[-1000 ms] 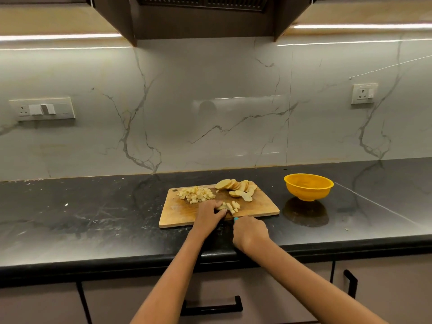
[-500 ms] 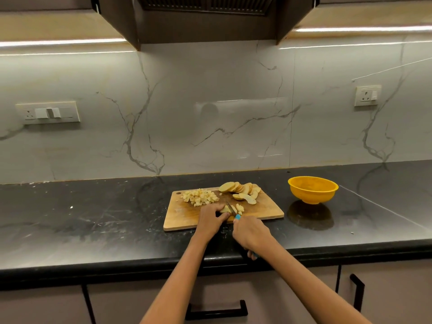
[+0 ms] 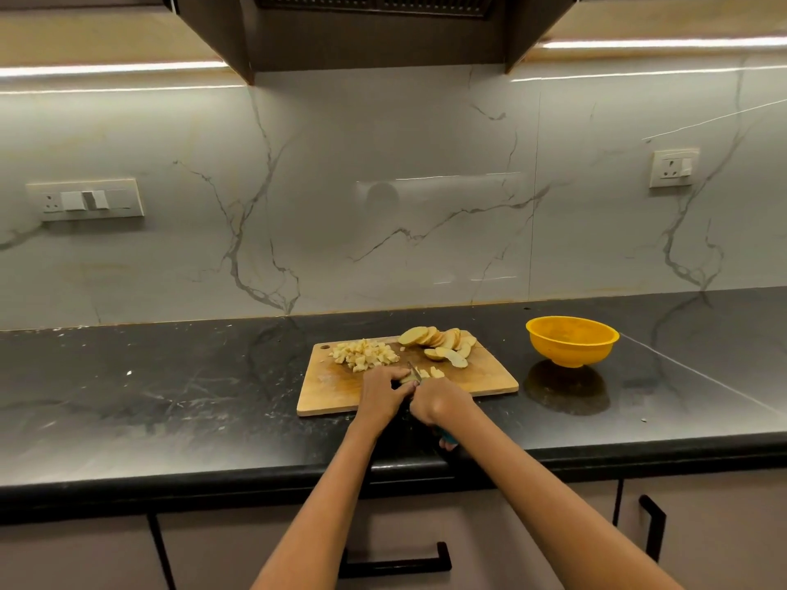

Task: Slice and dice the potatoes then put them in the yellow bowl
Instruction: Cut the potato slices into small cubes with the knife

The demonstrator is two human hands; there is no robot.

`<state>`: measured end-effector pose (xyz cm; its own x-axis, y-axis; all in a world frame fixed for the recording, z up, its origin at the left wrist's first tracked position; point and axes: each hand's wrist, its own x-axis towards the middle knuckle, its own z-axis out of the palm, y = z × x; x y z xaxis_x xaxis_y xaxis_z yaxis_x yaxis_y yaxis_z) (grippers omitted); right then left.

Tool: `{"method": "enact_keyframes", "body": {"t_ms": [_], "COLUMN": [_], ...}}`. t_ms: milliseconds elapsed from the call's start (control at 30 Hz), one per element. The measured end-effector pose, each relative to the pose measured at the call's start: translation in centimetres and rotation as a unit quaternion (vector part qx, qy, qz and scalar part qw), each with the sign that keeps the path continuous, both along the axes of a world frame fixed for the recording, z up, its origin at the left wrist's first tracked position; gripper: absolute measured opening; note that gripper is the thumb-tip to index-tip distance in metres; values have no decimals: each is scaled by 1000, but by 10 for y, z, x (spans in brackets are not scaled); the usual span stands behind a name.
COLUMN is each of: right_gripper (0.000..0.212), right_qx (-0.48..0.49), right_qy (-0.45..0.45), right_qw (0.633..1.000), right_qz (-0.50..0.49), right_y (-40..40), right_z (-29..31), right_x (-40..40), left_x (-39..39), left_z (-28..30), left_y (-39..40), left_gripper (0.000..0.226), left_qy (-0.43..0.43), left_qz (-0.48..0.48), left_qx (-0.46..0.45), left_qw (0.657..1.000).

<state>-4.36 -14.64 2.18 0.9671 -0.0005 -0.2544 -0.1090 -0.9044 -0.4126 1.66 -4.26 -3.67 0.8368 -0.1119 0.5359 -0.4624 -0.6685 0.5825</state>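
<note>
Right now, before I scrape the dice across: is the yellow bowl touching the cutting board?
Apart. The head view shows bare black counter between the yellow bowl and the cutting board, to the board's right.

Both hands (image 3: 417,398) meet over potato pieces (image 3: 426,373) (knife (image 3: 414,371) between) on the board (image 3: 332,389).

Warm LED strips (image 3: 115,70) under the cabinets lit the scene evenly but dimly. The marble backsplash (image 3: 426,206) showed soft glare, and the yellow bowl (image 3: 571,340) cast a dark reflection. Edges curved with wide-angle distortion; detail was slightly soft.
</note>
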Motion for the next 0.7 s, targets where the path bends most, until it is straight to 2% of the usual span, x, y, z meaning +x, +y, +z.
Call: {"method": "enact_keyframes", "body": {"t_ms": [67, 167, 267, 333, 400, 567, 700], "right_gripper": [37, 34, 31, 31, 32, 41, 43], "right_qx": [-15, -89, -145, -148, -118, 33, 73], "right_qy": [-21, -82, -139, -160, -170, -149, -103], "right_qw": [1000, 992, 978, 975, 978, 988, 991], "right_qz": [15, 38, 48, 41, 22, -37, -40], "right_y": [-2, -9, -12, -14, -17, -26, -18], "right_z": [-5, -17, -23, -25, -27, -25, -24], "right_x": [0, -8, -20, -22, -21, -16, -12], "left_x": [1, 1, 3, 3, 1, 1, 1], "left_z": [-1, 0, -2, -3, -3, -4, -5], "left_y": [0, 0, 0, 0, 0, 1, 3], "left_gripper": [7, 5, 21, 26, 27, 38, 37], "left_qy": [9, 8, 10, 19, 22, 26, 20], "left_qz": [-3, -12, 4, 14, 17, 38, 52], "left_qx": [-2, -22, -25, -23, -19, -22, -28], "left_qw": [1000, 1000, 1000, 999, 999, 999, 998]}}
